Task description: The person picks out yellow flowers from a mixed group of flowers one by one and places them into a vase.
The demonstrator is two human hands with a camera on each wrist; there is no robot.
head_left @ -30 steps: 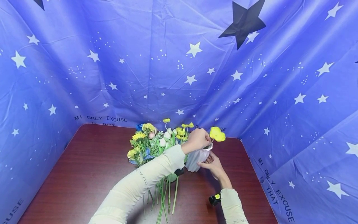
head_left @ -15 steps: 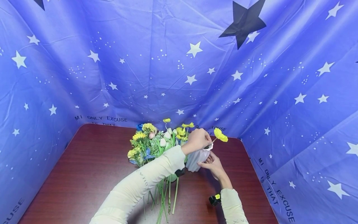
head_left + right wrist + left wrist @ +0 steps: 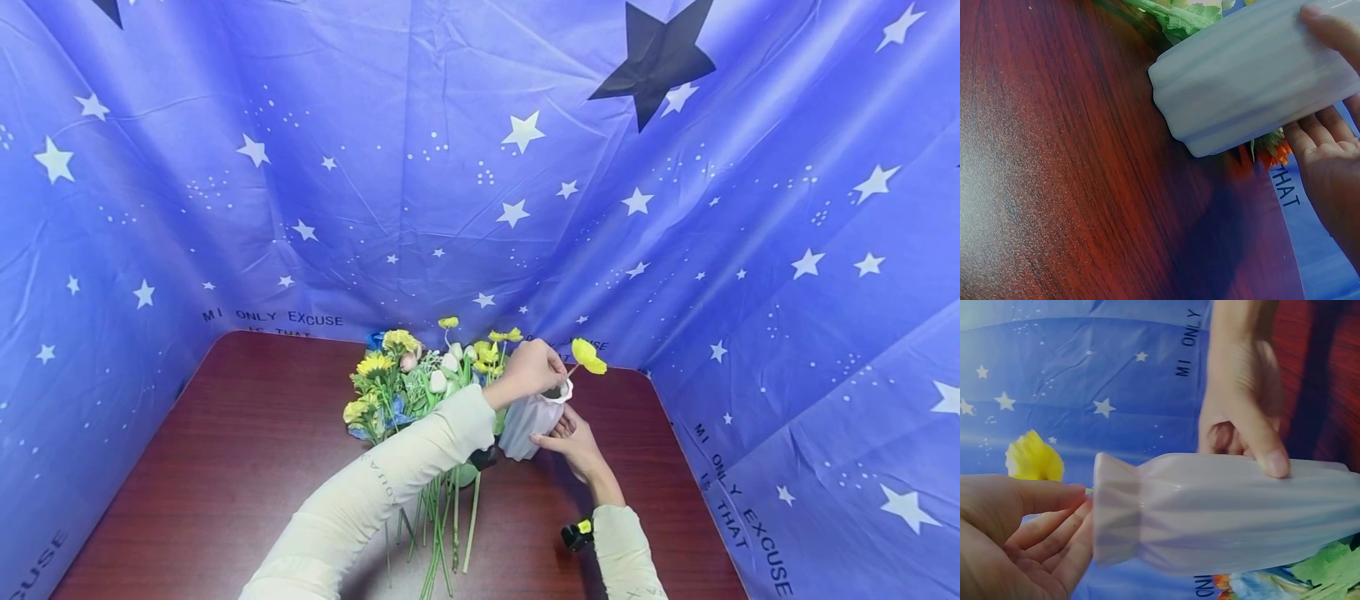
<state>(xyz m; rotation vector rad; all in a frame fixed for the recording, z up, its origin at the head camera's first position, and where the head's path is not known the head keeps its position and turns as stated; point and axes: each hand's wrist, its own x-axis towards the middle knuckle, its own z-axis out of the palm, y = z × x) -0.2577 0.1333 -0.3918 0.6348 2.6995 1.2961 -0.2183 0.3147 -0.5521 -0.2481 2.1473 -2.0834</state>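
The left hand (image 3: 528,368) pinches a yellow flower (image 3: 588,357) by its stem at the mouth of a white vase (image 3: 525,429), and the right hand (image 3: 576,448) holds the vase's side. The vase stands on the brown table (image 3: 255,417), its deep inside hidden. The left sleeve (image 3: 382,479) reaches over a bunch of flowers (image 3: 437,382), covering some, with starry blue cloth (image 3: 405,183) behind.

- A pale, fluted vase (image 3: 528,429) with a scalloped rim pointed its mouth toward one o'clock.
- A yellow flower (image 3: 588,357) bloomed between one and two o'clock of that mouth, stem pinched beside it.
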